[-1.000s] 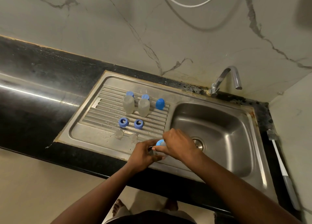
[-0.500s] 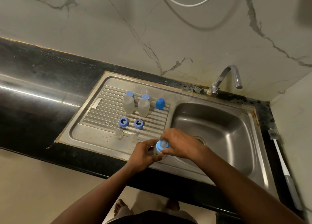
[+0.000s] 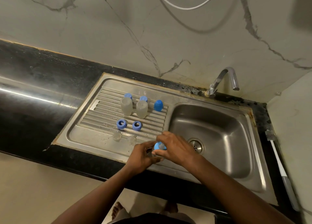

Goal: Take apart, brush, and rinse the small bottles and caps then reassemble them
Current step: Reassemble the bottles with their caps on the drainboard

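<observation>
My left hand grips a small bottle whose body is mostly hidden in the palm. My right hand curls round its blue cap ring with a clear teat in the middle, over the sink's front edge. On the ribbed drainboard stand two clear bottles upside down, with two blue caps behind them. A blue dome cap stands to their right. Two blue rings lie in front, and two clear teats nearer me.
The steel sink basin with its drain lies to the right, under a chrome tap. A long white-handled brush lies on the black counter at the far right. A white cable hangs on the marble wall.
My hands have stayed at the sink's front edge; the right hand has shifted round the blue ring, so more of the ring and its teat shows now.
</observation>
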`<action>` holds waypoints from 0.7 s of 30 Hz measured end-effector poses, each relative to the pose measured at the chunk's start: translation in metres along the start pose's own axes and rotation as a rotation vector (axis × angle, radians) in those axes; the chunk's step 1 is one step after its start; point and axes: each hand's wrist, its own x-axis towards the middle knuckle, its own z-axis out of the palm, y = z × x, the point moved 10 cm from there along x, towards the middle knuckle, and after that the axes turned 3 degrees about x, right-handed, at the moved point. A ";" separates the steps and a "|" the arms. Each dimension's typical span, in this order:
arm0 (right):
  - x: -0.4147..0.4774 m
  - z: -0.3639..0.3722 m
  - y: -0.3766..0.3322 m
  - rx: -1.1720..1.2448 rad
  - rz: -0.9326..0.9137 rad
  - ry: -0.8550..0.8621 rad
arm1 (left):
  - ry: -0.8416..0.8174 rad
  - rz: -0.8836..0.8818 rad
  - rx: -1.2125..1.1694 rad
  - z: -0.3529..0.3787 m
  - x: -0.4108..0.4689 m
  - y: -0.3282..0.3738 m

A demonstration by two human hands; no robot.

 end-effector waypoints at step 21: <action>0.001 -0.002 0.006 -0.003 0.010 -0.072 | -0.017 0.002 0.051 0.001 0.001 0.002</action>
